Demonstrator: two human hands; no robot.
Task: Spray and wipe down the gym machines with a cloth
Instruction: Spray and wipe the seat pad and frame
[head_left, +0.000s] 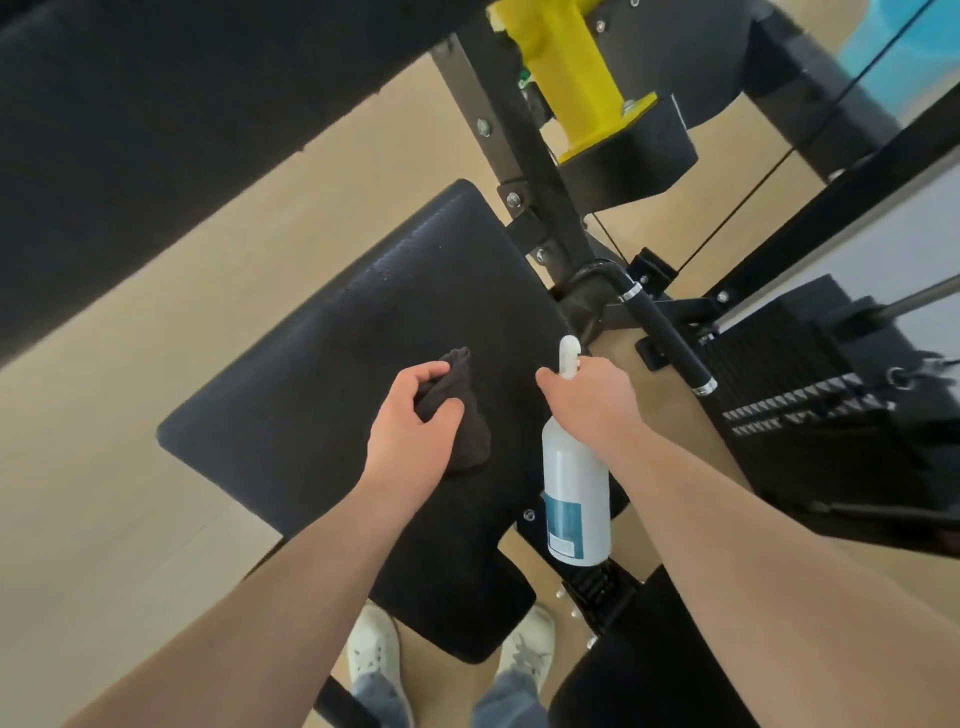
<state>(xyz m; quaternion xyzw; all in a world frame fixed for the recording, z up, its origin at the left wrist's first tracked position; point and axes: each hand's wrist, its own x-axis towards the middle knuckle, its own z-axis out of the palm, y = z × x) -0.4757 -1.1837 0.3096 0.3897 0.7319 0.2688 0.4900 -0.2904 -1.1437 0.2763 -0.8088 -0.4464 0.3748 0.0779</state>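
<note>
Black padded seat (332, 364) of the gym machine sits under both hands; left hand (410, 431) has its fingers (441, 413) curled round a dark cloth (467, 415) bunched on the pad. Right hand (592, 400) grips the neck of a white spray bottle (576, 499), nozzle up, body hanging just off the pad's right edge. Black handle bar (670, 343) and weight stack (795, 364) to the right, wood floor (104, 467) below.
</note>
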